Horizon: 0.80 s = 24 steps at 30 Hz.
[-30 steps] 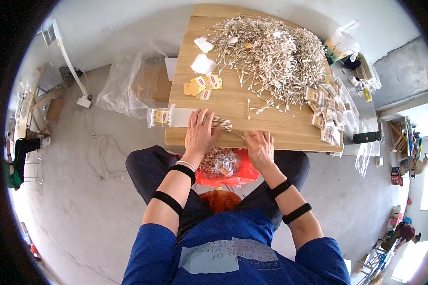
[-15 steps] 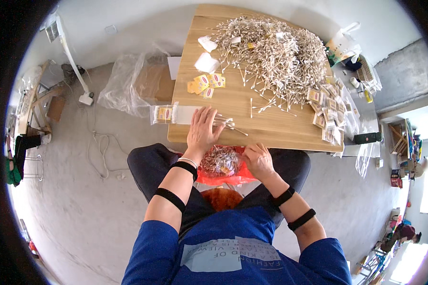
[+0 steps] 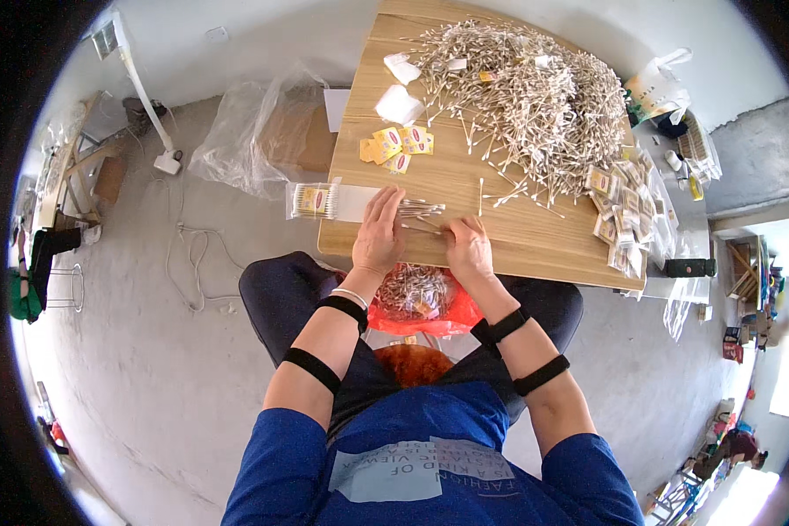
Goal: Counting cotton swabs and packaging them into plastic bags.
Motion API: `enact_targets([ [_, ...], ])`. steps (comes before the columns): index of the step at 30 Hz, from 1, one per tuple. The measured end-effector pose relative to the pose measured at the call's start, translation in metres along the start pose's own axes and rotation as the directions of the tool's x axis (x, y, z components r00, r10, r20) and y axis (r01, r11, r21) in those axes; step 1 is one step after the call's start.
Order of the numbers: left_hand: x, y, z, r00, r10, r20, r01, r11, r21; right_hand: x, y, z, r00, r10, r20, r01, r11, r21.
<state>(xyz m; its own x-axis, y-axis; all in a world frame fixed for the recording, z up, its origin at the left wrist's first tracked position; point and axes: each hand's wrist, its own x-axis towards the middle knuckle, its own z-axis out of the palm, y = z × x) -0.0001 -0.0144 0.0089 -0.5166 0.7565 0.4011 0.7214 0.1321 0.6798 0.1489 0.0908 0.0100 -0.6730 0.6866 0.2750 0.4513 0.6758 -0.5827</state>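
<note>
My left hand (image 3: 379, 237) rests near the table's front edge, its fingers closed over a small bunch of cotton swabs (image 3: 421, 209) whose tips stick out to the right. Under its fingers runs a white strip (image 3: 355, 202), which leads left to a clear packet of swabs (image 3: 314, 200) with a yellow label, reaching past the table's left edge. My right hand (image 3: 471, 252) is at the same edge, fingertips pinched at the end of a single cotton swab (image 3: 422, 230). Below, in my lap, lies a red plastic bag (image 3: 451, 317) holding many loose swabs.
A large heap of loose swabs (image 3: 535, 96) covers the far right of the wooden table (image 3: 430, 167). Yellow cards (image 3: 399, 145) and white pads (image 3: 400, 105) lie at left. Filled packets (image 3: 627, 206) pile up at the right edge. A clear plastic sheet (image 3: 245, 145) hangs beyond the left side.
My right hand has come up from above the red bag to the tabletop, beside the swab ends. My left hand stays over the bunch. The whole view has shifted slightly.
</note>
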Motion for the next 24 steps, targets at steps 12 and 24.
enact_targets([
  [12,-0.001,-0.001,0.001,0.991,-0.129,-0.032,0.127,0.990,-0.059,0.040,-0.028,0.003,0.982,-0.088,0.164,0.093,0.995,-0.024],
  [24,0.004,-0.002,-0.004,0.973,-0.194,-0.129,0.169,0.969,-0.183,0.056,-0.045,0.016,0.945,-0.213,0.249,0.249,0.961,-0.123],
])
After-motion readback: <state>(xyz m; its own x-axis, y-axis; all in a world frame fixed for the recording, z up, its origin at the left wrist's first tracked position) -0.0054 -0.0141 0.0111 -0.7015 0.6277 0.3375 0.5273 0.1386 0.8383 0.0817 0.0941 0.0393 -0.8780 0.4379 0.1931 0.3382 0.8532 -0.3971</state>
